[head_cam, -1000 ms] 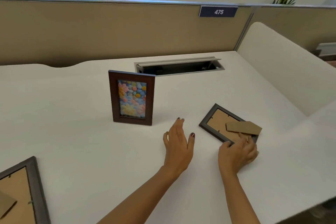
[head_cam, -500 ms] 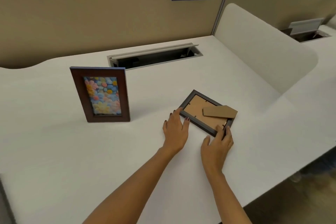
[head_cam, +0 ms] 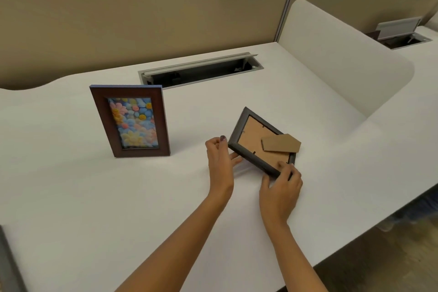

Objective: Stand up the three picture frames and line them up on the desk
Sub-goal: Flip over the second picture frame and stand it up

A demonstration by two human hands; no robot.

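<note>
A brown frame (head_cam: 132, 121) with a flower picture stands upright on the white desk (head_cam: 83, 197), left of centre. A grey frame (head_cam: 258, 142) lies back-up to its right, cardboard stand folded out, its near edge tilted up off the desk. My left hand (head_cam: 220, 161) grips its left corner, fingers under the edge. My right hand (head_cam: 282, 185) holds its near right corner. The corner of a third grey frame (head_cam: 9, 265) shows at the bottom left edge, lying flat.
An open cable tray (head_cam: 201, 69) is sunk into the desk behind the frames. A tan partition (head_cam: 142, 26) with a "475" sign closes the back. A rounded white divider (head_cam: 336, 64) rises on the right. The desk's front edge runs close at lower right.
Both hands have closed on the grey frame and raised its near edge off the desk. The view has swung right, so the third frame has nearly left the picture.
</note>
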